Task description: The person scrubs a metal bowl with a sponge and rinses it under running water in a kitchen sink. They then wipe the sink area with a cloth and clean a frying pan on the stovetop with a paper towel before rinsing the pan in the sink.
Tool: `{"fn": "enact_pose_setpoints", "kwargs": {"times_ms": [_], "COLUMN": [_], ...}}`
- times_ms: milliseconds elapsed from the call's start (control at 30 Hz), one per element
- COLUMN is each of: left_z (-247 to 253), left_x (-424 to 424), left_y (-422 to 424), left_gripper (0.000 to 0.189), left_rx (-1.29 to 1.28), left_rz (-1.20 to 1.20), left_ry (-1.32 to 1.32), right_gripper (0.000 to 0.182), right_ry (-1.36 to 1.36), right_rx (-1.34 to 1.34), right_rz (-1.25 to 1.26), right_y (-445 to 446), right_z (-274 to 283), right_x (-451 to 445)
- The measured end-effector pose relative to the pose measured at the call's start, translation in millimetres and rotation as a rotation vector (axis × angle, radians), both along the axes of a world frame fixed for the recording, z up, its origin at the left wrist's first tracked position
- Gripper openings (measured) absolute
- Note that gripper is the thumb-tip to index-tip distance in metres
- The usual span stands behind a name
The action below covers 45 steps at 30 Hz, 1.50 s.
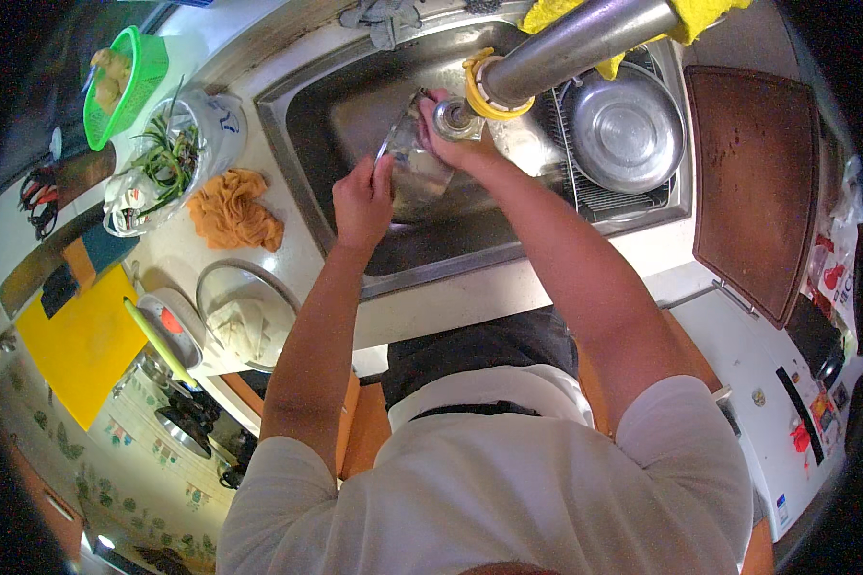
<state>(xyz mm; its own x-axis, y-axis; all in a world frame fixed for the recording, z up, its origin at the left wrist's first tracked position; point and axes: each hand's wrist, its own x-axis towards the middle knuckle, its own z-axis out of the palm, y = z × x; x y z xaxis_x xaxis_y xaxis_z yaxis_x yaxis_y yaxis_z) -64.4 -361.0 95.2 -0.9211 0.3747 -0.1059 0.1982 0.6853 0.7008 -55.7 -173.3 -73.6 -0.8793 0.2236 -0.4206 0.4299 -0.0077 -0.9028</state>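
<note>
Both of my hands are over the stainless steel sink [421, 279], on one broad, shiny, flat-sided object [424, 169] with a thin bright edge. It may be a cleaver blade, but the blur and glare do not settle it. My left hand [363, 205] is closed around its near left end. The far part lies in the grip of my right hand [459, 147], its fingers partly hidden by the faucet mouth. Above that hand hangs the metal faucet [582, 50], with a yellow ring [507, 108] around its neck. I cannot make out any running water.
Right of the basin, a round metal pan [622, 129] rests on a wire rack [611, 198], beside a brown board [755, 187]. To the left are an orange cloth [237, 212], a plastic bag [219, 126] with green stalks, a green basket [147, 72] and a glass lid [277, 277].
</note>
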Motion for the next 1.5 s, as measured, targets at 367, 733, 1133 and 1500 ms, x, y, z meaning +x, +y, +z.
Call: {"fn": "enact_pose_setpoints", "kwargs": {"times_ms": [367, 733, 1133, 1500], "left_z": [1, -12, -25, -39], "left_x": [6, 5, -13, -6], "left_y": [-18, -5, -1, 69], "left_gripper": [0.038, 0.036, 0.048, 0.045], "left_rx": [-0.004, 0.003, 0.937, 0.925], "left_rz": [0.015, 0.037, 1.008, 1.120], "left_ry": [0.035, 0.016, -0.741, -0.822], "right_gripper": [0.037, 0.042, 0.048, 0.076], "right_ry": [0.005, 0.031, -0.332, 0.279], "right_rx": [0.342, 0.659, -0.797, 0.751], "right_rz": [0.090, 0.044, -0.372, -0.158], "right_y": [-18, -40, 20, -15], "right_z": [82, 77, 58, 76], "right_x": [5, -17, -1, 75]}}
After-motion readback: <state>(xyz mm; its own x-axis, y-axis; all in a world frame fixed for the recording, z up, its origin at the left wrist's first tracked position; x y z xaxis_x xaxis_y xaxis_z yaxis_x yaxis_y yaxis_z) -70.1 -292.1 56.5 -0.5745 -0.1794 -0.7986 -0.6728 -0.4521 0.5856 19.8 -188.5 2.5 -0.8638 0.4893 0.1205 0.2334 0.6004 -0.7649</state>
